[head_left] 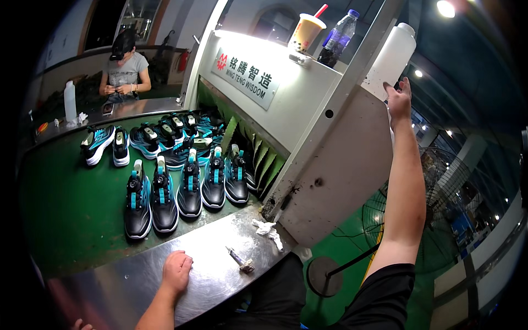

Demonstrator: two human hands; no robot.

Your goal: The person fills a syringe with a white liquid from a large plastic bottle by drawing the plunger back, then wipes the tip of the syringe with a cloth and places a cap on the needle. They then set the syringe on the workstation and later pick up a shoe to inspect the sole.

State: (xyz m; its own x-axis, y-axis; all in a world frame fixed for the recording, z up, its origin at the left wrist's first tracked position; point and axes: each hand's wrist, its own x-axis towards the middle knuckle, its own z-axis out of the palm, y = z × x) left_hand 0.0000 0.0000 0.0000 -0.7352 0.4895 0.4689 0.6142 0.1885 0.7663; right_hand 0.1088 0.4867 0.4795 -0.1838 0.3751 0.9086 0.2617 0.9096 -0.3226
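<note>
My right hand (400,99) is raised high, fingers spread against a tall white plastic bottle (391,58) that stands on the upper right of the white machine housing (308,104). Whether the fingers grip the bottle I cannot tell. My left hand (176,271) rests loosely closed on the steel table edge (121,286), holding nothing. Several black and teal sneakers (181,190) stand in a row on the green conveyor belt (66,209) just beyond it. A small brush-like tool (241,258) lies on the steel to the right of my left hand.
More sneakers (159,135) sit farther back on the belt. A crumpled white rag (268,229) lies by the machine's base. A drink cup with a straw (306,32) and a dark bottle (337,39) stand on top. A person (125,69) sits at the far end. A floor fan (423,214) stands right.
</note>
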